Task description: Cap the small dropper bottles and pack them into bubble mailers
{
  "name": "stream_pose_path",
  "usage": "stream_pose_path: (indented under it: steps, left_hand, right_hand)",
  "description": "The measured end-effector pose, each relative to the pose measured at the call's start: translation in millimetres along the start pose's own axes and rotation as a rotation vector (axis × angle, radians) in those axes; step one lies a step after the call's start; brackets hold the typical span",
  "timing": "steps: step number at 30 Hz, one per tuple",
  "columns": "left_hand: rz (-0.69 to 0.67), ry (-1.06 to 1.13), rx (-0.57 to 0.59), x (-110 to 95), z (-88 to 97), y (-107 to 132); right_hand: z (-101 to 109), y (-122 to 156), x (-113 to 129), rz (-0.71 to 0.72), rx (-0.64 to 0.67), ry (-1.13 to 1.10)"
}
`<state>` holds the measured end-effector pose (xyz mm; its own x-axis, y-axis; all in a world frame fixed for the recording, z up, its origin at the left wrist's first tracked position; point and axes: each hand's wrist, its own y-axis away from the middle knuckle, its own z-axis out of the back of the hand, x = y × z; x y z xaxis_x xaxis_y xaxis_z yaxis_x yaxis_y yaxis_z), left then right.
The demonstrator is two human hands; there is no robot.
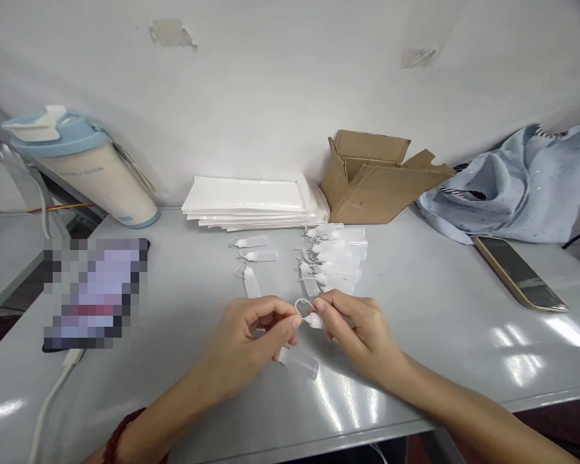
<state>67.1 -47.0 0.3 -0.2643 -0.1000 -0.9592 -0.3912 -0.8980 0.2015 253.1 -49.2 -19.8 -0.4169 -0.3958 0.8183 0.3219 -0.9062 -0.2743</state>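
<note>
My left hand [251, 338] and my right hand [355, 332] meet over the grey table [439, 309], both pinched on one small white squeeze bottle [314, 320]. The right fingers hold its body and cap; the left fingertips pinch the thin looped tether at its tip. Another small translucent bottle [299, 364] lies on the table just below my hands. Three bottles [251, 258] lie in a loose column behind my left hand, and a pile of several more bottles [338, 258] sits behind my right hand.
A stack of white plastic bags [251, 201] and an open cardboard box [377, 180] stand at the wall. A large tumbler [84, 167] is back left, a phone [96, 293] with a cable on the left, another phone [519, 270] and blue cloth [522, 183] on the right.
</note>
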Motion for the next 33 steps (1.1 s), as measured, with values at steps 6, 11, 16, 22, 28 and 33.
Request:
stream_pose_path:
  steps: [6, 11, 16, 22, 28, 33]
  left_hand:
    - [-0.012, -0.011, 0.006, -1, 5.9, -2]
    - [0.003, -0.073, 0.003, 7, 14.7, -2]
    - [-0.024, -0.101, -0.021, 8, 14.4, -2]
    - [-0.108, -0.209, -0.034, -2, 8.0, -2]
    - [-0.089, -0.147, 0.0, 0, 13.5, -2]
    - [-0.075, -0.175, -0.434, -2, 40.5, -7]
  right_hand:
    - [2, -2, 1, 0.001, 0.011, -0.005]
    - [7, -3, 2, -0.025, 0.012, -0.021]
    - [4, -2, 2, 0.001, 0.018, -0.027]
    - [-2, 0, -1, 0.028, 0.025, -0.003]
    - [1, 3, -1, 0.026, 0.114, -0.055]
    - [-1, 7, 1, 0.044, -0.066, -0.116]
